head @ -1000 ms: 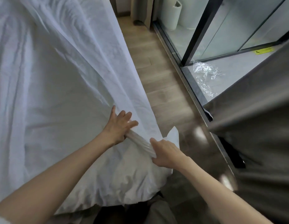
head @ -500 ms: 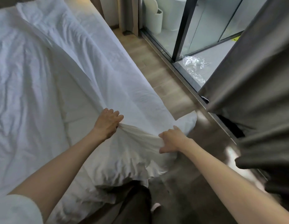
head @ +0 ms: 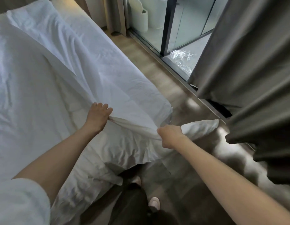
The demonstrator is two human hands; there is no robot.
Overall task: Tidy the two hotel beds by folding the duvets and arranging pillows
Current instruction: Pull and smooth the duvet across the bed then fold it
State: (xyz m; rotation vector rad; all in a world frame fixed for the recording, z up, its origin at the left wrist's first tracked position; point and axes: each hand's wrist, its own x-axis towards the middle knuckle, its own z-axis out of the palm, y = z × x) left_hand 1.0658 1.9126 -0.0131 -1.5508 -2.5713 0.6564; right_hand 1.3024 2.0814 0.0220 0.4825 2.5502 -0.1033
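Note:
A white duvet (head: 108, 75) lies rumpled across the bed (head: 71, 12) and hangs over its near right corner. My left hand (head: 98, 116) grips a bunched edge of the duvet near that corner. My right hand (head: 169, 135) grips the same gathered edge farther right, off the bed's side. The cloth is stretched taut between both hands. A loose corner of the duvet (head: 201, 129) sticks out to the right of my right hand, above the floor. No pillow is clearly visible.
A wooden floor (head: 150, 70) runs along the bed's right side. A dark-framed glass door (head: 167, 26) and a heavy grey curtain (head: 254, 62) stand on the right. Crumpled plastic (head: 181, 56) lies past the door sill. My legs and a slipper (head: 154, 203) are below.
My hands have drawn apart, stretching the gathered duvet edge, with the right hand moving out past the bed's side. The view has risen, showing more of the bed.

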